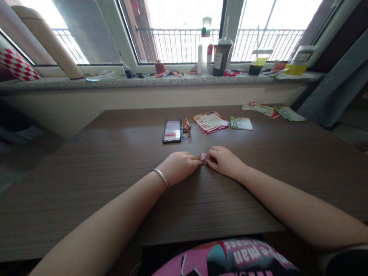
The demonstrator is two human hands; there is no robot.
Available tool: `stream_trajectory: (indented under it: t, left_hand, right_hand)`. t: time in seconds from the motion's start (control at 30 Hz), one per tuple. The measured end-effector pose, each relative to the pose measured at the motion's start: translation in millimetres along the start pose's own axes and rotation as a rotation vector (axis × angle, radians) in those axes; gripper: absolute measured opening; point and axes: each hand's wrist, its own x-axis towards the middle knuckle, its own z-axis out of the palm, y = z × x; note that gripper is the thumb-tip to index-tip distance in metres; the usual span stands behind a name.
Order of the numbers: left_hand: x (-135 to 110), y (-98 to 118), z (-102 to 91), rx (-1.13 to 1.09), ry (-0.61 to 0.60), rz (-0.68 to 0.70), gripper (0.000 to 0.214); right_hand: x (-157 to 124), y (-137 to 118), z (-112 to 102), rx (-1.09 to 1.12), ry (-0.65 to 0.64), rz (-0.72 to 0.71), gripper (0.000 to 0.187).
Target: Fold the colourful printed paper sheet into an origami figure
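Observation:
Both hands meet at the middle of the brown table (138,142). Between them is a small crinkled piece (203,157), pale purple with some yellow, like folded paper or a wrapper; I cannot tell which. My left hand (179,165), with a silver bangle (161,178) at the wrist, presses its closed fingers on the left end. From the other side, my right hand (222,159) pinches the right edge between thumb and fingers. Much of the piece is hidden by the fingertips. Just beyond the hands lies a crumpled orange and blue wrapper (186,128), beside a phone (172,130).
A stack of printed cards (211,122) and a smaller green-white card (241,123) lie behind my right hand. More flat packets (289,114) are at the far right. Bottles and a dark lidded cup (222,57) stand on the stone windowsill (109,82).

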Motion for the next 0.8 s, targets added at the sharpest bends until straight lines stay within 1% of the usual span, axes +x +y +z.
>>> stream_trajectory:
  t: [0.17,0.27,0.37,0.5,0.63,0.8]
  left_hand:
    - [0.8,1.8,1.4,0.028,0.038,-0.006,0.015]
    - [1.3,2.0,2.1,0.039,0.018,-0.011,0.016]
    - [1.6,1.9,2.4,0.048,-0.009,-0.017,0.016]
    - [1.7,1.6,3.2,0.046,-0.012,-0.024,0.015]
    - [2.1,1.8,4.8,0.059,-0.005,-0.02,0.016]
    - [3.5,3.4,4.3,0.05,-0.039,-0.035,0.015]
  right_hand:
    - [2.0,1.6,1.6,-0.017,-0.002,0.017,0.014]
    - [2.3,1.4,1.0,-0.042,-0.026,0.047,0.015]
    - [2.8,0.9,-0.7,-0.085,-0.079,0.102,0.018]
    - [5.0,-0.5,-4.0,-0.169,-0.133,0.137,0.022]
    - [7.3,-3.3,-6.2,-0.195,-0.146,0.151,0.024]
    - [8.2,-5.8,-6.7,-0.177,-0.141,0.18,0.024]
